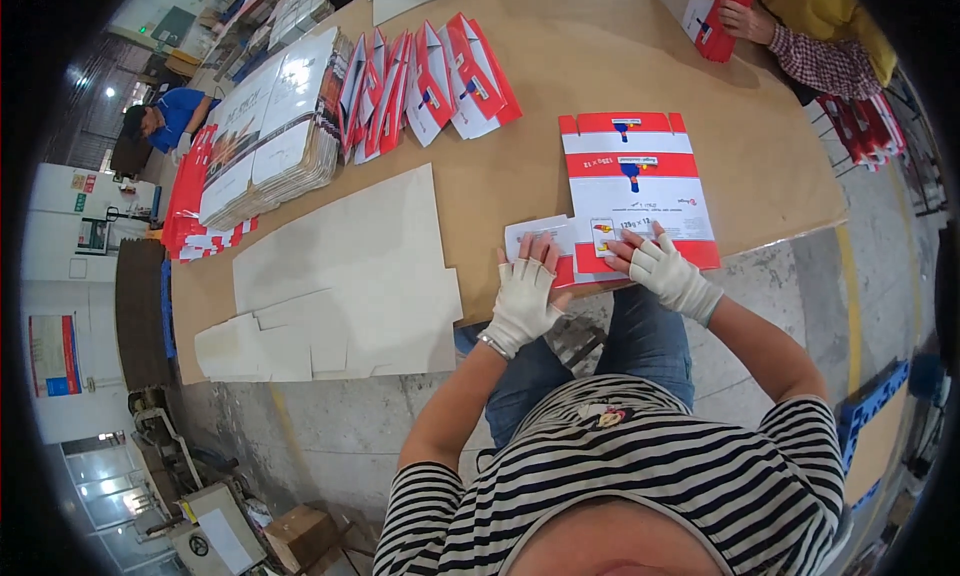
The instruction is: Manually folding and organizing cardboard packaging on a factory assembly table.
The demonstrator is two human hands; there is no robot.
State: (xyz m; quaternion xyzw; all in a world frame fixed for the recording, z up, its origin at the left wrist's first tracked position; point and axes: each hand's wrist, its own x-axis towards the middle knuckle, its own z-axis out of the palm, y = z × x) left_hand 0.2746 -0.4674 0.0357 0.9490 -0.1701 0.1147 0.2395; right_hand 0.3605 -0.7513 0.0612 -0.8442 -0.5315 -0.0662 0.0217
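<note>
A flat red and white printed carton blank (640, 186) lies on the brown-covered table in front of me. My left hand (527, 301), in a cream fingerless glove, rests on a smaller side panel (540, 236) at its left, fingers stretched out. My right hand (668, 273), gloved alike, lies on the carton's lower edge near the table's front, fingers spread. Neither hand is wrapped round anything. What lies beneath the palms is hidden.
Left of the carton lie plain grey-white cardboard sheets (350, 256). Behind them stand folded red and white cartons (430, 86) and a thick stack of printed cardboard (265, 136). At the far right a co-worker's hand (748, 22) holds a carton. Another person (170, 121) is at far left.
</note>
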